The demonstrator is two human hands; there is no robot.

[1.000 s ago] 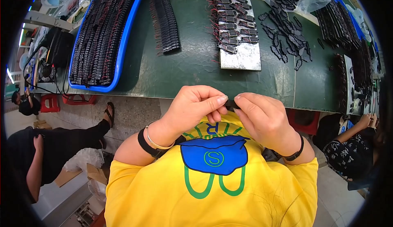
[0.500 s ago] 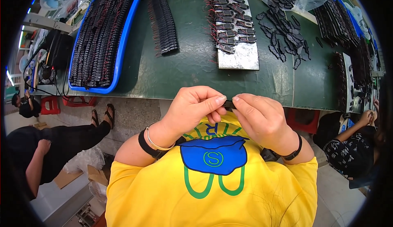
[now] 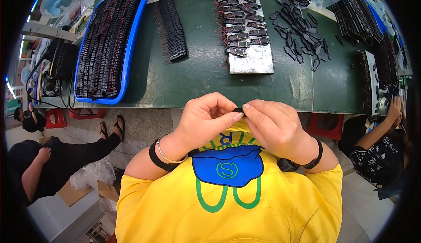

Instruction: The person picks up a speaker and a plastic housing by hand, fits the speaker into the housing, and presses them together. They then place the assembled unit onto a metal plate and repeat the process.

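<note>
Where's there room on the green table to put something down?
Bare green table shows between the blue tray and the metal plate, on the near side of the row of black parts. More shows right of the plate, nearer than the loose black pieces. The tray and the plate's far part are crowded.

On the green-topped table (image 3: 197,81), a blue rectangular plastic tray (image 3: 125,85) filled with black wired parts (image 3: 105,41) reaches close to the near edge. Right of it, farther from that edge, lies a long black row of slim parts (image 3: 173,32); next, a silver rectangular metal plate (image 3: 251,64) bears black oblong modules (image 3: 237,37) across its far part; right of this lies a loose heap of thin black frames (image 3: 299,35). Just before the near edge, a small black piece (image 3: 238,110) sits between left hand (image 3: 206,117) and right hand (image 3: 277,122).
</note>
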